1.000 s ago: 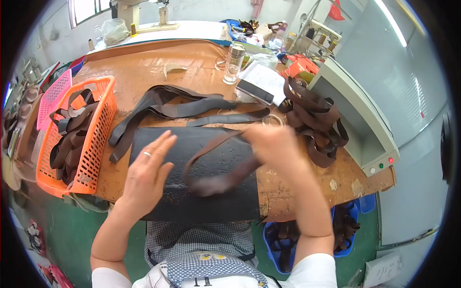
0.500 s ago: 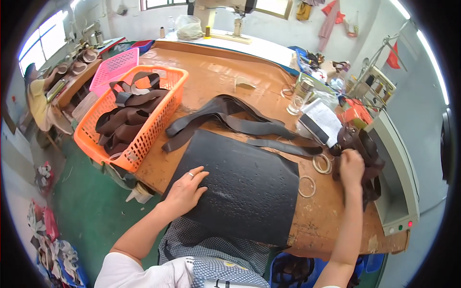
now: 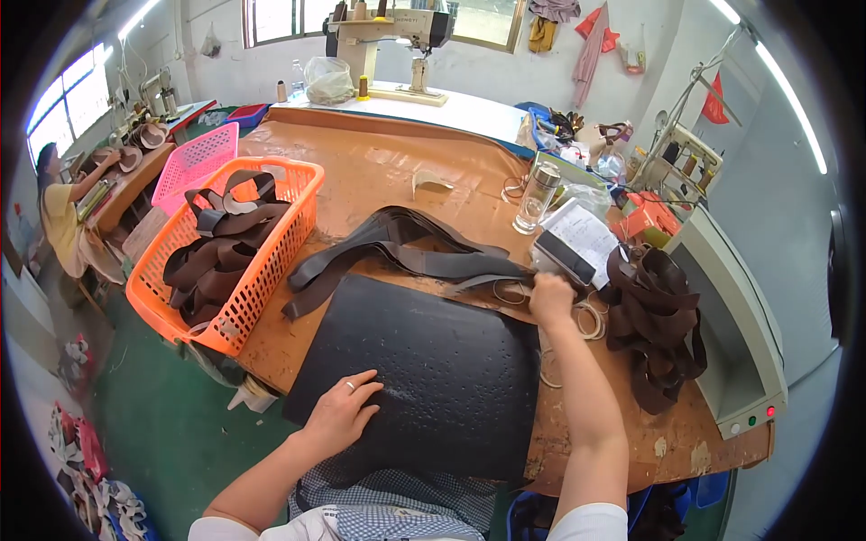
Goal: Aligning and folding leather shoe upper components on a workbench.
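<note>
My left hand (image 3: 345,415) lies on a black pitted mat (image 3: 424,383) in front of me, its fingers stretched out and holding nothing. Beyond the mat, several long dark strips (image 3: 401,251) lie loosely folded across the table. My right hand (image 3: 551,300) is closed at the right end of these strips, and seems to grip the end of one; its fingertips are partly hidden. Close to that hand are some cream-coloured rings (image 3: 591,321). A tangled heap of dark brown strips (image 3: 656,311) sits further right.
An orange basket (image 3: 311,194) full of brown strips stands at left, with a pink basket (image 3: 194,162) behind. A glass bottle (image 3: 537,200), a phone (image 3: 566,256) on papers and a grey box-shaped device (image 3: 735,334) line the right. Another person (image 3: 63,212) sits far left.
My right hand has left the brown heap and moved left to the end of the dark strips. My left hand stays on the mat. The whole view has shifted slightly.
</note>
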`<action>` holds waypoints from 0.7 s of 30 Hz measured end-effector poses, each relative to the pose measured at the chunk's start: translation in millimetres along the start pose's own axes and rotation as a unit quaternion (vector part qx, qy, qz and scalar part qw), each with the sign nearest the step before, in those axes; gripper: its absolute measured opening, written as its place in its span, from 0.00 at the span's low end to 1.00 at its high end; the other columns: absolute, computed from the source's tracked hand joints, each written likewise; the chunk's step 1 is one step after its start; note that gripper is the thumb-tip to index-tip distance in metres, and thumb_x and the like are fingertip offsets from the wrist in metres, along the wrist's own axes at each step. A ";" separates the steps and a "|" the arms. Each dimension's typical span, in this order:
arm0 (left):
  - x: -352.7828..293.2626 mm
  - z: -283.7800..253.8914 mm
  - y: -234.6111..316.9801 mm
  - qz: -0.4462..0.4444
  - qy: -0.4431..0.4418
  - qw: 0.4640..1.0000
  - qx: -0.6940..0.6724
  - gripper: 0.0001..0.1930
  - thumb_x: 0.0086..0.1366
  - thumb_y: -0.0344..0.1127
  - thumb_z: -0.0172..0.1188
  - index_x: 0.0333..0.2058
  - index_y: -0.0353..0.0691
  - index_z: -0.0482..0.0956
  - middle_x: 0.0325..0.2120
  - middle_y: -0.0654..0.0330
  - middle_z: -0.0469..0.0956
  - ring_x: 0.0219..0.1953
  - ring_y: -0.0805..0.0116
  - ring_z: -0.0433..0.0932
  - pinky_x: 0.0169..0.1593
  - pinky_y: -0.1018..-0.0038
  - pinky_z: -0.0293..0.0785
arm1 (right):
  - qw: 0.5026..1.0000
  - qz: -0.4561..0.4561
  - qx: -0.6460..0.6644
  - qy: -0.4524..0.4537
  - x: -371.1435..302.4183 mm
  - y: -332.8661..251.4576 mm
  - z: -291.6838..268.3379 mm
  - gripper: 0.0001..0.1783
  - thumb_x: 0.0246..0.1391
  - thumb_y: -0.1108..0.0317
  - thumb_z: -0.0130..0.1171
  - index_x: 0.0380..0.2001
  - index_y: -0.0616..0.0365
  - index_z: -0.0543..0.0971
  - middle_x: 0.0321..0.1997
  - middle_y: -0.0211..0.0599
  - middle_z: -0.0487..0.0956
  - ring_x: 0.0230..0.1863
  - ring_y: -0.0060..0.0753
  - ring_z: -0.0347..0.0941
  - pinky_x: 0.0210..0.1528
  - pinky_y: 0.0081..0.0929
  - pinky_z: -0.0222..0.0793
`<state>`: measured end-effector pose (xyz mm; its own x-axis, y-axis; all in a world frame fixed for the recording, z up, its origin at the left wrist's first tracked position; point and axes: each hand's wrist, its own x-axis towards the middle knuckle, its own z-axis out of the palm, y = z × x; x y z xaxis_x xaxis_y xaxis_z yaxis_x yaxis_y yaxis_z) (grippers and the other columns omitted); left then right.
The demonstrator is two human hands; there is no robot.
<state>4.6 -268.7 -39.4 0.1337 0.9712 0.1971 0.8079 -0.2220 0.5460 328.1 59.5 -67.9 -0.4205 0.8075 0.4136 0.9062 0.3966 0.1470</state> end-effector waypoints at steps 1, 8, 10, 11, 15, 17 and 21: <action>0.6 -1.8 -1.3 -0.005 0.011 1.000 -0.017 0.17 0.63 0.30 0.62 0.51 0.36 0.77 0.58 0.51 0.72 0.57 0.51 0.73 0.59 0.62 0.72 | 0.995 0.081 0.031 0.049 7.2 2.3 -11.1 0.08 0.53 0.71 0.52 0.33 0.58 0.79 0.29 0.47 0.81 0.34 0.53 0.80 0.40 0.48 0.75; 17.2 -4.0 4.3 0.006 0.025 0.994 -0.103 0.14 0.62 0.28 0.62 0.47 0.36 0.79 0.53 0.53 0.77 0.53 0.53 0.77 0.55 0.64 0.74 | 0.909 0.226 0.180 0.302 30.4 58.4 -144.8 0.11 0.59 0.69 0.52 0.41 0.62 0.79 0.33 0.55 0.82 0.36 0.56 0.80 0.40 0.46 0.73; 21.6 -5.5 7.8 0.010 0.024 0.991 -0.134 0.14 0.62 0.28 0.62 0.47 0.37 0.79 0.53 0.53 0.78 0.52 0.53 0.78 0.55 0.64 0.75 | 0.884 0.214 0.287 0.299 34.8 56.3 -176.1 0.12 0.61 0.71 0.53 0.43 0.64 0.80 0.30 0.46 0.83 0.31 0.37 0.80 0.36 0.33 0.70; 26.1 -6.0 11.0 0.021 0.017 0.987 -0.157 0.14 0.62 0.27 0.62 0.47 0.37 0.79 0.53 0.53 0.78 0.51 0.54 0.79 0.54 0.65 0.75 | 0.886 0.211 0.283 0.300 32.6 52.8 -190.6 0.12 0.61 0.71 0.53 0.43 0.64 0.80 0.30 0.46 0.83 0.31 0.37 0.80 0.36 0.33 0.70; 48.3 -16.6 35.7 0.072 0.013 0.969 -0.237 0.14 0.63 0.25 0.62 0.48 0.38 0.79 0.53 0.54 0.78 0.50 0.60 0.81 0.54 0.67 0.76 | 0.829 0.174 0.471 0.244 23.5 18.6 -228.2 0.10 0.64 0.72 0.54 0.42 0.66 0.80 0.32 0.27 0.79 0.32 0.15 0.72 0.37 0.15 0.67; 57.2 -23.4 45.4 0.063 0.006 0.950 -0.307 0.15 0.64 0.26 0.61 0.49 0.38 0.79 0.53 0.55 0.78 0.51 0.62 0.80 0.54 0.68 0.76 | 0.822 0.147 0.517 0.189 14.5 -30.6 -243.4 0.10 0.64 0.70 0.54 0.43 0.64 0.80 0.32 0.26 0.79 0.32 0.13 0.71 0.36 0.14 0.66; 61.9 -32.4 59.4 0.027 0.038 0.915 -0.401 0.16 0.65 0.31 0.62 0.51 0.38 0.78 0.50 0.55 0.80 0.52 0.61 0.80 0.57 0.66 0.75 | 0.819 0.079 0.558 0.104 -7.6 -93.4 -248.4 0.10 0.65 0.72 0.51 0.46 0.62 0.78 0.32 0.22 0.78 0.30 0.08 0.69 0.31 0.11 0.63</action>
<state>42.3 -224.6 31.7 0.0968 0.9550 0.2805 0.1158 -0.2907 0.9498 257.9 -92.1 138.4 -0.1805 0.8418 0.5087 0.2935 0.5397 -0.7890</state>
